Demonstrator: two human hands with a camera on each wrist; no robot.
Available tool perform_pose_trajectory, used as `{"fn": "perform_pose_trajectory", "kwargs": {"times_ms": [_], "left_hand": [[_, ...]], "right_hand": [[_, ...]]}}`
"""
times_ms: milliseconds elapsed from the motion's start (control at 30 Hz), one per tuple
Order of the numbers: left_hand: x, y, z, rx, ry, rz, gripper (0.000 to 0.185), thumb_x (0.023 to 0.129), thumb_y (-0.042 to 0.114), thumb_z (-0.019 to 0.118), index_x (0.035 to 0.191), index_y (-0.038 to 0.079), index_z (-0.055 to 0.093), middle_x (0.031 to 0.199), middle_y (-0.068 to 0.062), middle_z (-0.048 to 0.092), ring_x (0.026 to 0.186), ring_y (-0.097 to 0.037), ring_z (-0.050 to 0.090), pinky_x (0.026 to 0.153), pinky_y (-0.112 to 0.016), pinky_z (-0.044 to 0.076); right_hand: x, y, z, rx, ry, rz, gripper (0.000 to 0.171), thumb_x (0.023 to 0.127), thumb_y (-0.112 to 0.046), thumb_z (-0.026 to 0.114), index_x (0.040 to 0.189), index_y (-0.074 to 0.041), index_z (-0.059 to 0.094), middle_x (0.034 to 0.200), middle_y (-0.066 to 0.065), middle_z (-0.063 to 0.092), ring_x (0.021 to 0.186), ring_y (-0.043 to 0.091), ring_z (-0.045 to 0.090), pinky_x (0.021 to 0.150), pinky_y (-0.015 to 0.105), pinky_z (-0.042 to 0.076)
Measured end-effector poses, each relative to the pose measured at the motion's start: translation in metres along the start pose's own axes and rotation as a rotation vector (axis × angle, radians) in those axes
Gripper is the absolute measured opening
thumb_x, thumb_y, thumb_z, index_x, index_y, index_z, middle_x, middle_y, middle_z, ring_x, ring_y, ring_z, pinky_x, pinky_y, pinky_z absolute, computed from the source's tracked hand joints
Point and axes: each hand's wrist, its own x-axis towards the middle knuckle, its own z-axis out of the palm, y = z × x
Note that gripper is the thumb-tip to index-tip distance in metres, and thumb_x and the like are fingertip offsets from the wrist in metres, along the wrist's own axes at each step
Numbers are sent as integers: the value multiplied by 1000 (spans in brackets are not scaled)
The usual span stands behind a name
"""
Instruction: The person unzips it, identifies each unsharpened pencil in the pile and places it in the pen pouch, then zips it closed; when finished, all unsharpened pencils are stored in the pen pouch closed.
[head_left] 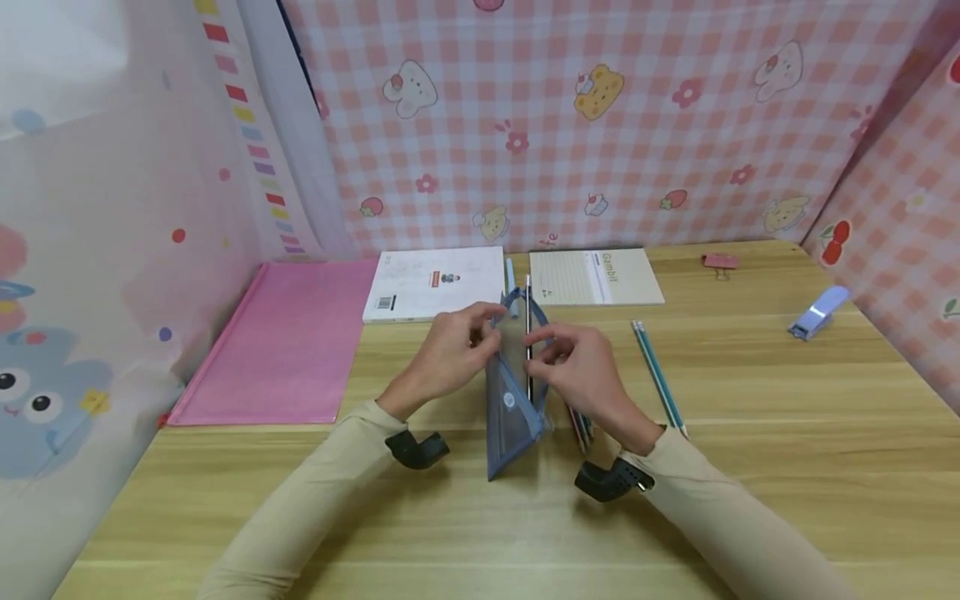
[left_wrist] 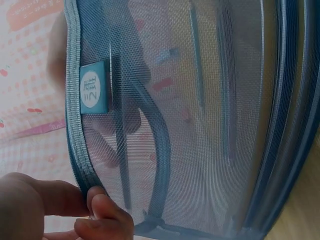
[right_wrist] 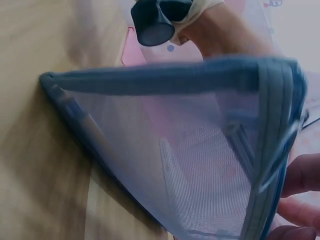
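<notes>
A blue mesh zip pouch [head_left: 513, 408] stands on its edge on the table with its mouth open at the top. My left hand [head_left: 453, 350] pinches the zipper edge on the left, its thumb and fingertip gripping the band in the left wrist view. With its thumb and fingers, my right hand [head_left: 581, 371] holds a slim black pencil [head_left: 528, 312] lengthwise at the mouth. Through the mesh [left_wrist: 200, 150] in the left wrist view, that pencil [left_wrist: 120, 140] shows as a dark stick. Several pencils [head_left: 579, 429] lie partly hidden beneath my right hand.
Two teal pencils [head_left: 660, 379] lie to the right. Behind are a white book [head_left: 442, 283], a light blue pen [head_left: 510, 275] and a notepad [head_left: 600, 277]. A pink folder [head_left: 281, 342] lies left; a pink binder clip [head_left: 720, 262] and a lavender stapler-like tool [head_left: 819, 312] sit right.
</notes>
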Motion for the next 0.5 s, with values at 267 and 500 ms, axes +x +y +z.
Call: {"fn": "perform_pose_trajectory", "kwargs": {"times_ms": [267, 500], "left_hand": [[1, -1, 0, 10, 12, 11, 33, 98, 7, 54, 128, -2, 63, 69, -3, 64, 65, -8, 58, 64, -20, 48], [0, 0, 1, 14, 9, 22, 34, 97, 7, 54, 128, -4, 63, 68, -3, 63, 66, -7, 58, 65, -20, 49]], "right_hand": [[-6, -4, -2, -69, -101, -36, 25, 81, -3, 72, 105, -6, 76, 78, 9, 75, 64, 11, 63, 55, 25, 45], [-7, -5, -3, -153, -187, -74, 19, 82, -1, 70, 99, -7, 76, 77, 6, 74, 66, 11, 64, 60, 27, 50]]}}
